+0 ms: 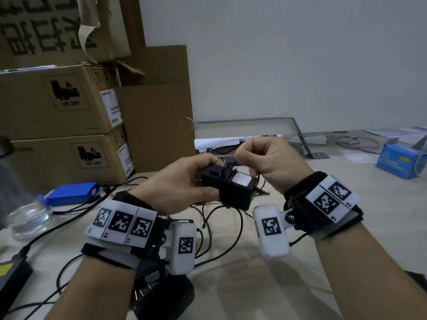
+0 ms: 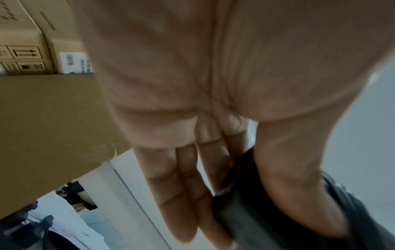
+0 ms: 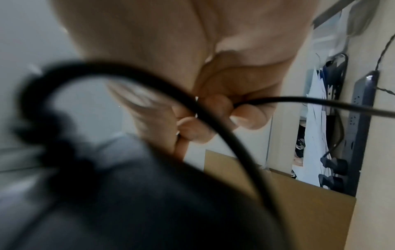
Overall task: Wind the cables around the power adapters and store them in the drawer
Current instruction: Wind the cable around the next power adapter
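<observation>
A black power adapter (image 1: 227,189) with a shiny label hangs above the table, and my left hand (image 1: 184,183) grips it between thumb and fingers. Several turns of thin black cable wrap its middle. My right hand (image 1: 261,158) pinches that black cable (image 3: 320,102) just above the adapter, fingers curled tight. In the left wrist view the adapter (image 2: 256,219) sits between my thumb and fingers. The right wrist view shows the adapter (image 3: 138,203) blurred in front, with a cable loop arching over it. The rest of the cable (image 1: 240,224) trails down onto the table. No drawer is in view.
Stacked cardboard boxes (image 1: 62,116) fill the left. A blue pack (image 1: 71,194) and clear plastic lie at the left, another black adapter (image 1: 161,296) lies near my left forearm, with loose cables between. A blue box (image 1: 399,161) and a metal bracket (image 1: 300,135) sit far right.
</observation>
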